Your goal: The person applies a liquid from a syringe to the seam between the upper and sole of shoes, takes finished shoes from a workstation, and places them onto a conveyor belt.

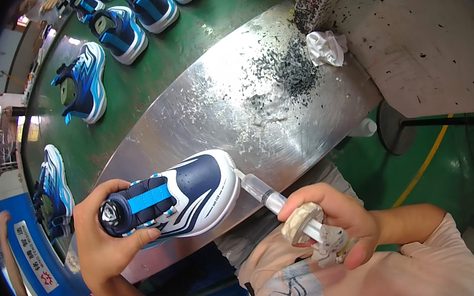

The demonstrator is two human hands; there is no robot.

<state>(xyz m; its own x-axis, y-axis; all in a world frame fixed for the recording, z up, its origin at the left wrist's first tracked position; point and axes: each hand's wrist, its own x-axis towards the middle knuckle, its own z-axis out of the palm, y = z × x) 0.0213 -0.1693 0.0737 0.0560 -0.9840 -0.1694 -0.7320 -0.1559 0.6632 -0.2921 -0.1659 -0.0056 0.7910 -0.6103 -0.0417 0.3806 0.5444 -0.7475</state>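
My left hand (102,236) grips a navy, blue and white sneaker (187,194) by its heel and dial fastener, holding it on its side over the edge of a steel work table (214,104). My right hand (338,218) holds a clear syringe (262,193) with a glue-crusted plunger end. The syringe tip touches the toe of the sneaker at the sole edge.
Several matching blue sneakers (86,80) ride on a green conveyor belt (178,43) beyond the table. A crumpled white rag (326,47) and dark shavings (292,68) lie at the table's far end beside a stained white machine (409,17). A stool base (395,127) stands on the green floor at right.
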